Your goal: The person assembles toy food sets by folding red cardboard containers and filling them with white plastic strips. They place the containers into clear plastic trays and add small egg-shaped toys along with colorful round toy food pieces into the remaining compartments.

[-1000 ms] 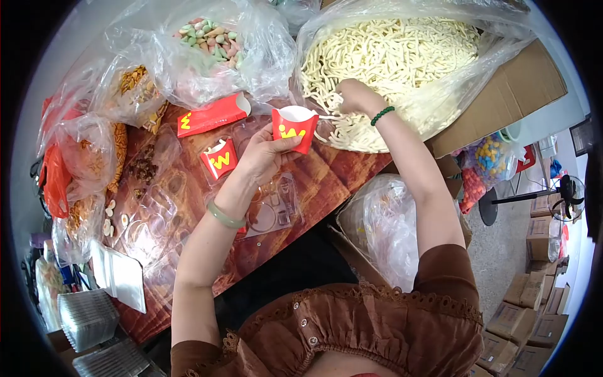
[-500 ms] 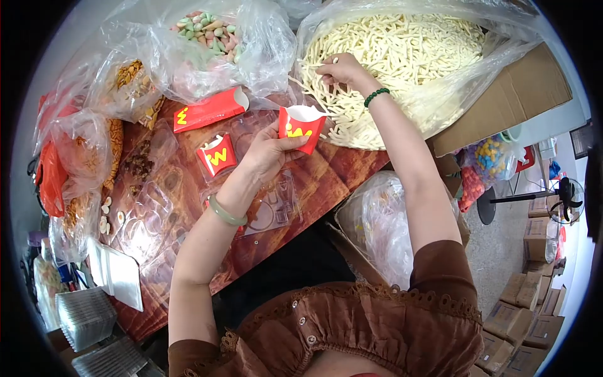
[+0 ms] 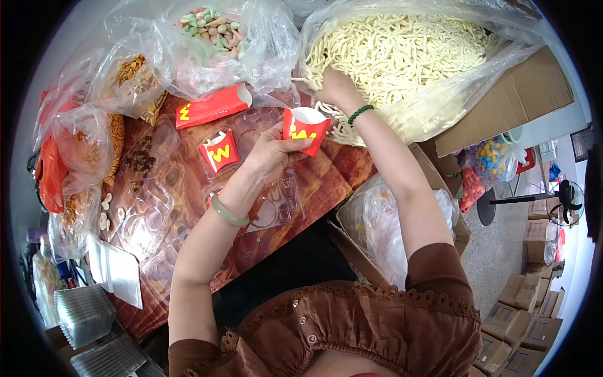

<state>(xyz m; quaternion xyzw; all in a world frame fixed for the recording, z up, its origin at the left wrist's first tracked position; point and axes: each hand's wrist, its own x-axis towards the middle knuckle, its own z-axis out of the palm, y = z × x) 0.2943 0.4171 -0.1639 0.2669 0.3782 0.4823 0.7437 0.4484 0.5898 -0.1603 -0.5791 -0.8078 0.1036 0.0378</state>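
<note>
My left hand point(image 3: 273, 152) is closed around a small red carton point(image 3: 304, 131) with a yellow logo, its open top facing up and no sticks showing inside. My right hand point(image 3: 339, 90) is at the left edge of a large clear bag of pale sticks point(image 3: 402, 53), just above and right of the carton. Its fingers point down and left and are mostly hidden, so what they hold cannot be made out. On the table, a second small red carton point(image 3: 220, 152) with pale sticks stands in a clear tray. Behind it lies a larger red carton point(image 3: 213, 107) on its side.
A bag of pastel cone-shaped pieces point(image 3: 213, 31) is at the back. Bags of orange snacks point(image 3: 135, 78) line the table's left side. Clear trays point(image 3: 276, 201) lie near the front edge, and stacked clear containers point(image 3: 85, 314) are at lower left. A cardboard box point(image 3: 509, 100) borders the right.
My right hand has moved down and slightly right within the left edge of the stick bag, closer to the carton. My left hand and its carton have shifted very slightly right.
</note>
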